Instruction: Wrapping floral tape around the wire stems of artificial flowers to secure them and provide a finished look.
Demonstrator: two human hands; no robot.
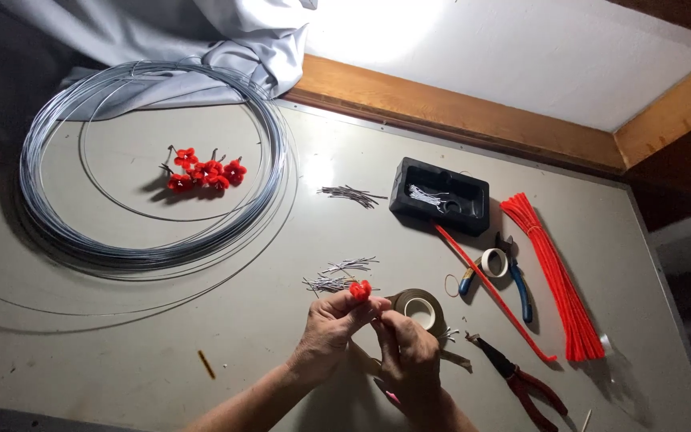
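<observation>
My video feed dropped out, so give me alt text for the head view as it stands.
Two hands, left hand and right hand, pinch a small red flower above a grey table, beside a roll of brown tape. A big wire coil rings finished red flowers at upper left; red pipe cleaners, pliers and a black tray lie right.

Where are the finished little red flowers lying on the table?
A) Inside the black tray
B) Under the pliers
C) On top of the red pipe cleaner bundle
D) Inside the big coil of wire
D: the cluster of red flowers lies on the table within the ring of the coil of wire, far from the black tray.
</observation>
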